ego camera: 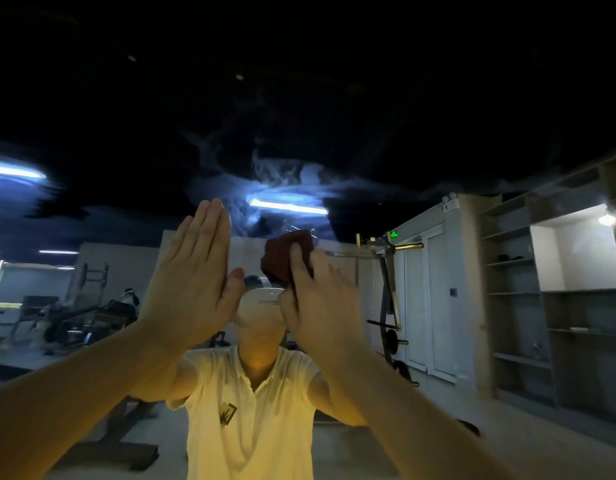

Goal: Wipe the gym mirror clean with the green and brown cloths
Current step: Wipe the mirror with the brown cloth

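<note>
I see right hand gripping bunched brown cloth against mirror; left hand flat, open. Bare palm may re-smear it.

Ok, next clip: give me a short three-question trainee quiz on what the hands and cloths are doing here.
1. True or false: the left hand holds a cloth.
2. Which hand grips the brown cloth? A left, B right, C both.
3. Fill in: the task cloth not in view is the ____ one.
Key: 1 false, the left hand is flat with straight, empty fingers; 2 B, the right hand; 3 green.
</note>
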